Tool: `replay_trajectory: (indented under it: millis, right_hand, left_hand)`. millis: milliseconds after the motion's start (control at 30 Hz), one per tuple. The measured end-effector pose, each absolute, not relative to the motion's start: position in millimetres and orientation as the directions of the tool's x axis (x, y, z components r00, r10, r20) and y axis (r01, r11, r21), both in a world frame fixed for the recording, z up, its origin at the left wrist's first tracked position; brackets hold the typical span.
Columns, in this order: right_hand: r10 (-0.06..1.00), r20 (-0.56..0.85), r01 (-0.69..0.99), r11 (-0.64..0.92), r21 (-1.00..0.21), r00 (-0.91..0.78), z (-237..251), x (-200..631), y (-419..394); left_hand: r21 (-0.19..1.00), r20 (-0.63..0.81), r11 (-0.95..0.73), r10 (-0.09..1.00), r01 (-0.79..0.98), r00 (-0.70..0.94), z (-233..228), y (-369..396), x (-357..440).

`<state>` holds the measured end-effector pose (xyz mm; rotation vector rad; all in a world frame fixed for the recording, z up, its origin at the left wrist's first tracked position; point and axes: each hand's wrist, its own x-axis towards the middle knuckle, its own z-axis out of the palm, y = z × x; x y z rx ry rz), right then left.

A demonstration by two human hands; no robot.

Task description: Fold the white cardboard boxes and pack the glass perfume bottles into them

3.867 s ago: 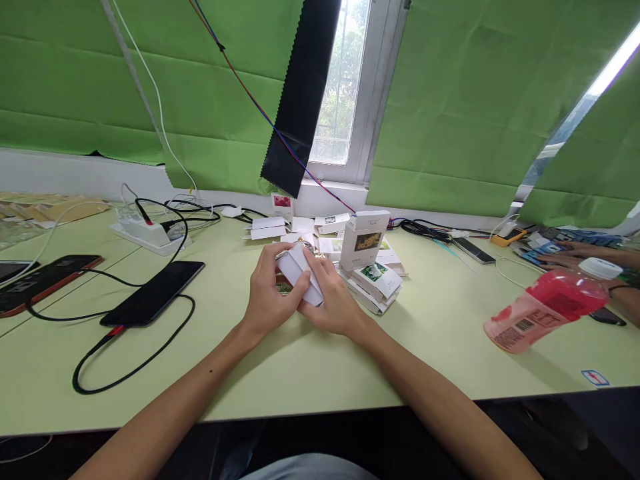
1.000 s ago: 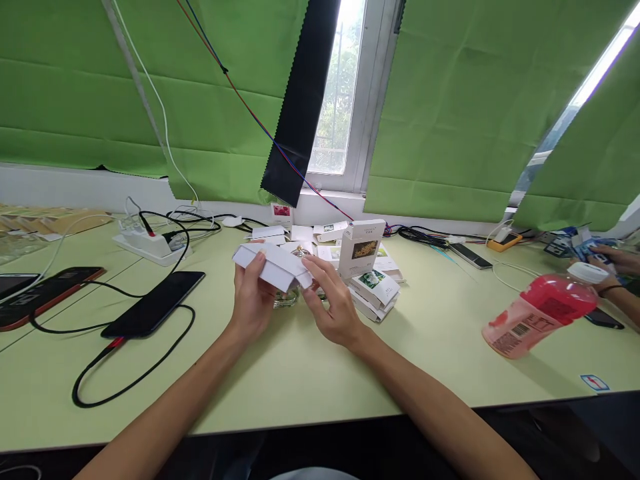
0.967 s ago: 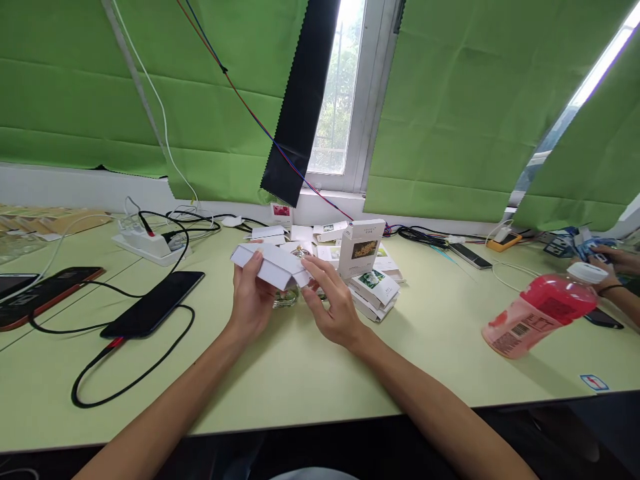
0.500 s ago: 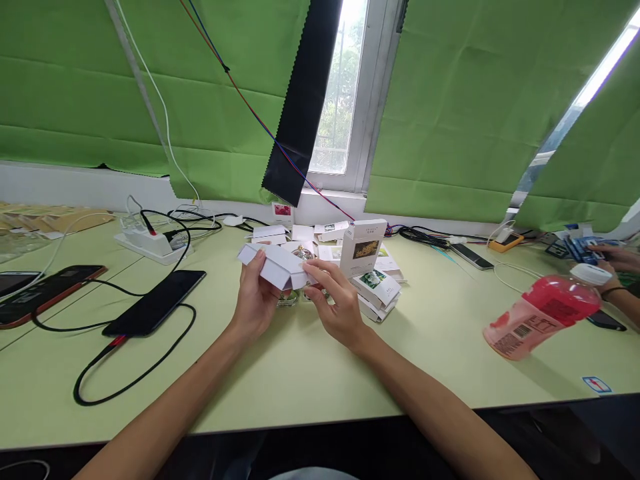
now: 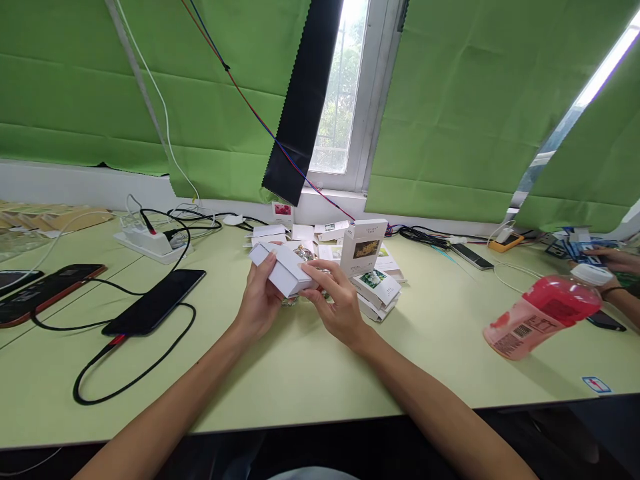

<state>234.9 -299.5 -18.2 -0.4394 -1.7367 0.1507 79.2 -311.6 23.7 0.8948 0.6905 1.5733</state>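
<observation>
Both forearms stretched forward over the pale green table [image 5: 310, 373], meeting just above its middle. Left hand [image 5: 260, 303] cupped under a small white box [image 5: 285, 272], thumb and fingers clasping its near end. Right hand [image 5: 340, 303] closed on the box's right end, fingertips [image 5: 313, 268] pressing on the top edge. Box held a little above the table, tilted, long side running up to the left; inside not visible. Just behind the hands, a small glass bottle [image 5: 303, 253] with a gold cap, mostly hidden. To the right of the hands, one printed carton [image 5: 363, 247] standing upright beside a low stack of flat cartons [image 5: 377, 290]. Farther right, a pink bottle [image 5: 543, 317] with a white cap, leaning. To the left, a black phone [image 5: 155, 301] lying flat with a cable plugged in. At the far right edge, another person's hand [image 5: 617, 260] by some blue packets.
</observation>
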Motion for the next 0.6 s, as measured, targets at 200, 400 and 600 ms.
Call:
replay_trajectory:
  millis: [200,400,600]
  right_hand:
    - [0.364,0.916,0.255,0.914,-0.316,-0.168,-19.8,235.9,-297.3]
    - [0.298,0.929,0.319,0.922,-0.221,-0.218,-21.9,239.2,-293.8]
    - [0.253,0.930,0.364,0.920,-0.146,-0.266,-19.0,240.7,-295.4]
  left_hand:
    - [0.836,0.176,-0.176,0.983,-0.520,-0.050,23.2,-312.1,79.0]
    - [0.829,0.174,-0.173,0.984,-0.532,-0.048,23.6,-312.5,78.5]
    - [0.822,0.196,-0.204,0.978,-0.532,-0.072,23.6,-311.3,78.6]
